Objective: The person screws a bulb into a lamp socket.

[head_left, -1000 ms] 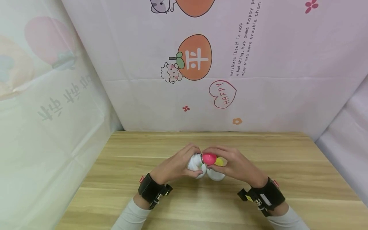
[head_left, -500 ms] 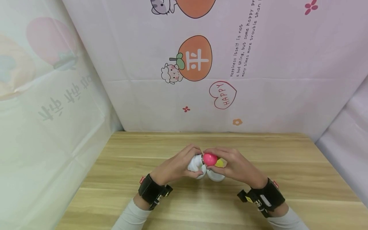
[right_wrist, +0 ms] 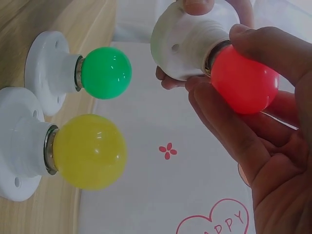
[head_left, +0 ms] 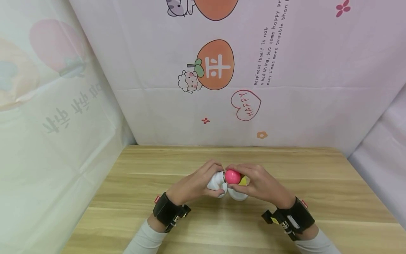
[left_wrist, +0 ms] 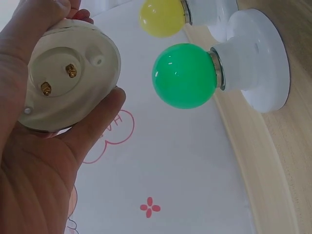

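My left hand (head_left: 200,181) grips a white lamp socket (head_left: 216,180) in the air above the table. The left wrist view shows the socket's underside (left_wrist: 100,80) with two brass screws. My right hand (head_left: 260,181) pinches a red light bulb (head_left: 233,176) between thumb and fingers. In the right wrist view the bulb's metal base stands at the mouth of the socket, partly inside it; how deep it sits is hidden. Beneath the hands, a green bulb (left_wrist: 185,75) and a yellow bulb (right_wrist: 90,151) stand upright, each in its own white socket on the table.
The wooden table (head_left: 152,218) extends around both hands. A white printed cloth (head_left: 158,106) hangs behind its far edge, with more cloth (head_left: 63,158) at the left side. The two standing sockets are close together, just below the hands.
The red bulb has turned slightly and now shows rounder to the head camera, a little farther right. My right fingers have shifted slightly with it; the left hand keeps its grip on the socket.
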Demonstrator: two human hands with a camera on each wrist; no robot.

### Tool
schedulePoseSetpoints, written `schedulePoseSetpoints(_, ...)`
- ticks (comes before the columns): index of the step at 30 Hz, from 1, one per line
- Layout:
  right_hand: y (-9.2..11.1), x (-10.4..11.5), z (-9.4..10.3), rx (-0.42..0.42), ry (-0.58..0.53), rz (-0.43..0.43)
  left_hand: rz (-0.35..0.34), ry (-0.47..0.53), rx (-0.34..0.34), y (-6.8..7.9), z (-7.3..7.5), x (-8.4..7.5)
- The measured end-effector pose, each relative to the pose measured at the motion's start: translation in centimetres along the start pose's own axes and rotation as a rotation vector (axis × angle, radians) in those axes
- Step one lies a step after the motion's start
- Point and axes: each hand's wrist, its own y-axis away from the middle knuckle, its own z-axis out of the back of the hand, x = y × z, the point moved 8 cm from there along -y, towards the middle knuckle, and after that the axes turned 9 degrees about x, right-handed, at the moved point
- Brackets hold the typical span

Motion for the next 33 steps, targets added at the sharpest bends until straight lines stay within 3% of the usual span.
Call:
schedulePoseSetpoints(14,-0.12,-0.06,0.02,-0.048,0.007,-0.012,0.011,-0.02,-0.04,0.06,0.23,0.26)
schedulePoseSetpoints(22,-0.06,0.42,0.49,-0.111,0.063,0.036,0.056,0.031,-0.003,0.26,0.04,0.56)
schedulePoseSetpoints(33,-0.03,0.46,0.88,-0.103,0.04,0.014,0.069,0.022,0.01,0.31,0.06,0.45)
